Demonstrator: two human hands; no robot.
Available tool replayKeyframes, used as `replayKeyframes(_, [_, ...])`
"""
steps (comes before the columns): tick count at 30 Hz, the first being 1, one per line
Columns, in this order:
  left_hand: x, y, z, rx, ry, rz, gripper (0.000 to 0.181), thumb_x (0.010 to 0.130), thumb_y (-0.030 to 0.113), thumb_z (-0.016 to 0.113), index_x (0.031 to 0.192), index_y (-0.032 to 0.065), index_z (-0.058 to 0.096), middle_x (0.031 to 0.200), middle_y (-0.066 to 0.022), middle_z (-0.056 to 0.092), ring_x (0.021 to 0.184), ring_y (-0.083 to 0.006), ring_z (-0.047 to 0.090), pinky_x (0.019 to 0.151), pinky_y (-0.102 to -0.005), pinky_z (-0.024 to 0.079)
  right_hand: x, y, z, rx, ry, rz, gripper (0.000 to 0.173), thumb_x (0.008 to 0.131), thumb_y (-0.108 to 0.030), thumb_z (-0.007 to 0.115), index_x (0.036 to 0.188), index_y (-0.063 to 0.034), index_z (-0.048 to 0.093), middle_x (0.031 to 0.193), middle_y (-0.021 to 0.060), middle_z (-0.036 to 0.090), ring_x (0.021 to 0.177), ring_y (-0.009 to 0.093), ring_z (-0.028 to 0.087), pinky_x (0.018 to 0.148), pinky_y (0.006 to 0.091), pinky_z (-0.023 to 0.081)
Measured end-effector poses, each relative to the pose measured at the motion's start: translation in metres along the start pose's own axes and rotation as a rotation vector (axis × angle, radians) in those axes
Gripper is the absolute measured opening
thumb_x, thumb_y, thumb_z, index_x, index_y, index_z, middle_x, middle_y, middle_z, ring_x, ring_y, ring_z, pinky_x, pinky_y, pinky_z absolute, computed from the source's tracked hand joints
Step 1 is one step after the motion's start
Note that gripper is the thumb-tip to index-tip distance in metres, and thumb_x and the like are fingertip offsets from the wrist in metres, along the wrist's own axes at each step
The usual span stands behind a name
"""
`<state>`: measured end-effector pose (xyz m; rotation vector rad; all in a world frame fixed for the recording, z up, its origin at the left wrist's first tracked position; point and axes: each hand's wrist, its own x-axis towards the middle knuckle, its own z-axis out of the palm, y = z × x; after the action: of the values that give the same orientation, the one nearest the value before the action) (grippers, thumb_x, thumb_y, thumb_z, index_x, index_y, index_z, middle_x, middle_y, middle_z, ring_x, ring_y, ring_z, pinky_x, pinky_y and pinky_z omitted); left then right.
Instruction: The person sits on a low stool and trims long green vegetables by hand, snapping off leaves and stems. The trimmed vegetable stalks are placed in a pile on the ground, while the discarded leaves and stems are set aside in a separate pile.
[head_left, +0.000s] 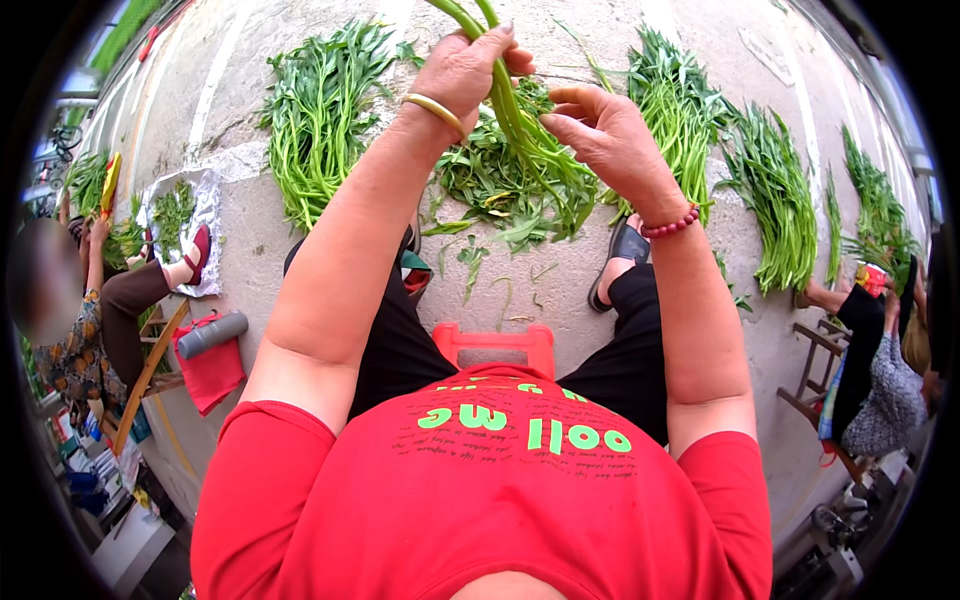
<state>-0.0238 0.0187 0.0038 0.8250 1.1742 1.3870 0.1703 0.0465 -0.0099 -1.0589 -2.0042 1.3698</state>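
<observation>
Several long green leafy-vegetable stems (510, 112), probably water spinach, are gripped in my left hand (472, 67), which wears a gold-coloured bangle. They hang down to the right over a heap of loose leaves (480, 169) on the pavement. Just right of the stems is my right hand (600, 131), its thumb and fingers apart and nothing seen between them; a red bead bracelet circles that wrist. A pile of leafy stems (319, 135) lies left of the heap, and another pile (675, 120) lies to its right.
Further right lies another pile of greens (776, 202). A red plastic stool (495, 341) shows between my legs. At left, a seated person is beside greens on a silver sheet (206, 262), a red bag (214, 375) and a grey bottle (212, 335). Another person sits at far right.
</observation>
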Motion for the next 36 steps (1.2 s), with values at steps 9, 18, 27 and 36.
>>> replayKeyframes(9, [-0.006,0.007,0.006,-0.128,-0.151,-0.009,0.028,0.099,0.025,0.049,0.104,-0.0016,0.056,0.100,-0.0182,0.065,0.097,-0.0261,0.064,0.087,-0.0375,0.052,-0.002,-0.011,0.010,0.083,0.082,-0.079,0.027,0.081,-0.017,0.060,0.098,0.0026,0.069,0.077,0.0135,0.069,0.070,0.016,0.066,0.066,0.0290,0.052])
replayKeyframes(18, [-0.014,0.017,0.008,-0.090,-0.456,-0.002,0.033,0.101,0.026,0.042,0.112,-0.0023,0.056,0.114,-0.0172,0.061,0.106,-0.0219,0.059,0.094,-0.0365,0.045,-0.007,-0.030,-0.003,0.281,-0.043,0.118,0.020,0.091,-0.018,0.062,0.098,-0.0007,0.069,0.071,-0.0020,0.062,0.056,0.002,0.051,0.051,0.0178,0.044])
replayKeyframes(27, [-0.022,0.021,0.017,-0.118,-0.456,0.027,0.035,0.100,0.028,0.047,0.110,-0.0023,0.061,0.100,-0.0089,0.064,0.091,-0.0150,0.061,0.084,-0.0298,0.049,-0.007,-0.027,-0.001,0.271,-0.005,0.008,0.019,0.082,-0.015,0.063,0.091,-0.0003,0.072,0.068,0.0014,0.063,0.060,0.008,0.055,0.059,0.0269,0.047])
replayKeyframes(36, [-0.018,0.001,0.024,0.613,-0.136,0.211,0.038,0.097,0.036,0.052,0.094,0.0011,0.066,0.086,-0.0050,0.063,0.081,-0.0124,0.056,0.074,-0.0257,0.044,-0.004,-0.023,0.021,-0.676,0.337,-0.137,0.016,0.082,-0.022,0.059,0.083,-0.0103,0.070,0.075,0.0116,0.067,0.066,0.031,0.063,0.061,0.0407,0.051])
